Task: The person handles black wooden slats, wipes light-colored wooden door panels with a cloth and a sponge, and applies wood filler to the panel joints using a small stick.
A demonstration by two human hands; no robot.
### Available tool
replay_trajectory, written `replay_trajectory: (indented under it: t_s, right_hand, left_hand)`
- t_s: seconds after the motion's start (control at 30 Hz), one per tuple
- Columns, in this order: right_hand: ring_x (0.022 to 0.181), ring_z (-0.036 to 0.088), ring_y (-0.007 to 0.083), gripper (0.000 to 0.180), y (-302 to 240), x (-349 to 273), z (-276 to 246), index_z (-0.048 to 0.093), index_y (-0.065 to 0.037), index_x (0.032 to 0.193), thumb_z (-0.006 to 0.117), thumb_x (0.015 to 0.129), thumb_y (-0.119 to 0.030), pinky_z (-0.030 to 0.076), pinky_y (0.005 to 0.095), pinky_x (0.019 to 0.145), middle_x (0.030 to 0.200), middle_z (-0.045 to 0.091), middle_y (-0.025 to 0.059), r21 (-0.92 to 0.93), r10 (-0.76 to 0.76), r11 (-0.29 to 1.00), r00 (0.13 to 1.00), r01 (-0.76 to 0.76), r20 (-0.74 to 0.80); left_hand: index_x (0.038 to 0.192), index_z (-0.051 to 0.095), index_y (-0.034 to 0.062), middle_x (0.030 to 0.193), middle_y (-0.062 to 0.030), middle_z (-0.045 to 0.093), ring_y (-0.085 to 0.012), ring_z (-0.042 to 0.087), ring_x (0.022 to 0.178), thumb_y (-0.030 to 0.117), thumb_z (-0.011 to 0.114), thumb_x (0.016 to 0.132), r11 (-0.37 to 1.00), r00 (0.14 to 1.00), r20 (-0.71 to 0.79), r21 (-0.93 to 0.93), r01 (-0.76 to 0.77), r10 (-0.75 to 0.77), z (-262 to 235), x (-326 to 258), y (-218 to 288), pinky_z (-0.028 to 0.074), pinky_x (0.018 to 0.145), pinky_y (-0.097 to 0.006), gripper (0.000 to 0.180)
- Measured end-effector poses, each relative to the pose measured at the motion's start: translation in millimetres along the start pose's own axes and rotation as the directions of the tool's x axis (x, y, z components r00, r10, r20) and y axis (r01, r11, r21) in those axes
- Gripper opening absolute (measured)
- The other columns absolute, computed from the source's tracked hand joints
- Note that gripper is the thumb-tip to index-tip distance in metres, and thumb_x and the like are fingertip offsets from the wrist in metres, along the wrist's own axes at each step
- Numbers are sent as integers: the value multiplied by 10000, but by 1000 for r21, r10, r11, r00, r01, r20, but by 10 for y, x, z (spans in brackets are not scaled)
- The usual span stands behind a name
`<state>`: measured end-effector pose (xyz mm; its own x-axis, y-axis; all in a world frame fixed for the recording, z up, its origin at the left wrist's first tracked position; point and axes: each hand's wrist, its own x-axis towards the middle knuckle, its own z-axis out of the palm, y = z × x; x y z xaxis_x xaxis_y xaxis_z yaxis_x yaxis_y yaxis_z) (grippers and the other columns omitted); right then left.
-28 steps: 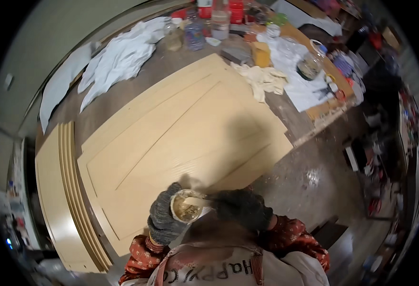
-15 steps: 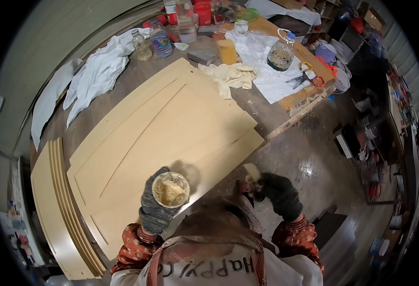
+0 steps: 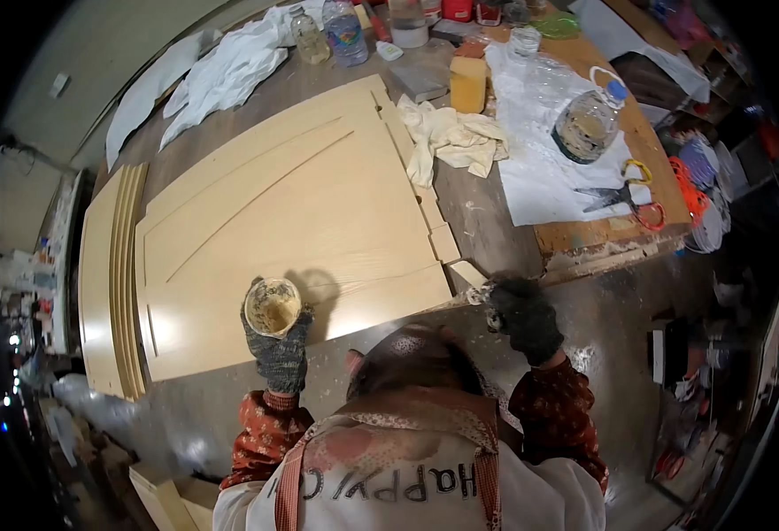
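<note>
Both my hands wear dark gloves. My left hand (image 3: 279, 350) is wrapped around a small cup (image 3: 272, 306) of tan paste, held upright over the near edge of the pale door panel (image 3: 292, 221). My right hand (image 3: 524, 317) is closed near the panel's near right corner, fingers curled around something I cannot make out.

The panel lies flat on the bench (image 3: 487, 234), its near edge running from lower left up to that corner. More pale boards (image 3: 106, 274) are stacked along its left side. Between the near edge and my body the floor is grey and dusty, with room to step right.

Past the panel's right edge lies a crumpled cream rag (image 3: 451, 142), then a yellow block (image 3: 467, 84). On a white sheet (image 3: 540, 168) stands a clear jug (image 3: 587, 126) with a blue cap; scissors (image 3: 624, 190) with coloured handles lie nearby. Clear bottles (image 3: 345, 31) stand at the far edge beside a white cloth (image 3: 230, 66).
</note>
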<state>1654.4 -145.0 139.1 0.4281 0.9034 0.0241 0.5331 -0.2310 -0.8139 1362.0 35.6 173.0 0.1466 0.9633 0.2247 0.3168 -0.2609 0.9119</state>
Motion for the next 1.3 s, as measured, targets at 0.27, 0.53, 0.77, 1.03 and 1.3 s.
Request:
replay_trajectory:
  t_s: [0.27, 0.53, 0.77, 1.03, 1.3]
  right_hand:
    - [1007, 555, 284, 315, 122, 302, -86, 630, -63, 1038, 639, 729, -128, 457, 374, 878, 1069, 597, 106, -292, -501, 811, 860, 507, 101]
    - [1065, 562, 310, 305, 31, 330, -135, 642, -48, 1069, 575, 777, -102, 437, 411, 934, 1105, 615, 123, -171, -369, 897, 903, 408, 220]
    - [1044, 568, 323, 329, 73, 283, -123, 632, -25, 1084, 595, 760, -74, 449, 416, 913, 1106, 605, 161, -215, -476, 846, 873, 488, 109]
    - [1022, 583, 292, 354, 32, 262, -67, 638, -58, 1091, 647, 738, -45, 477, 387, 868, 1113, 605, 153, -91, -207, 971, 970, 219, 124]
    - [966, 608, 293, 343, -97, 295, -142, 636, -35, 1071, 661, 729, -46, 492, 371, 837, 1079, 621, 147, -288, -460, 835, 882, 469, 103]
  left_hand:
    - [1273, 410, 4, 1193, -138, 515, -250, 511, 1092, 197, 799, 688, 967, 989, -123, 248, -51, 84, 151, -46, -27, 435, 939, -357, 729]
    - [1251, 448, -5, 1162, -118, 547, -210, 531, 1058, 155, 757, 726, 939, 978, -168, 338, -61, 124, 198, -71, -9, 449, 905, -332, 629]
    - [1247, 451, -1, 1163, -122, 551, -219, 545, 1041, 152, 758, 717, 937, 977, -196, 350, -9, 83, 209, -55, 27, 454, 896, -335, 631]
    - [1266, 438, 4, 1182, -126, 543, -225, 536, 1062, 156, 770, 705, 934, 979, -185, 357, -19, 90, 219, -74, 48, 449, 907, -337, 670]
    - [1250, 450, 0, 1182, -130, 539, -229, 531, 1067, 151, 792, 686, 943, 971, -212, 331, -32, 108, 243, -74, 68, 441, 920, -337, 677]
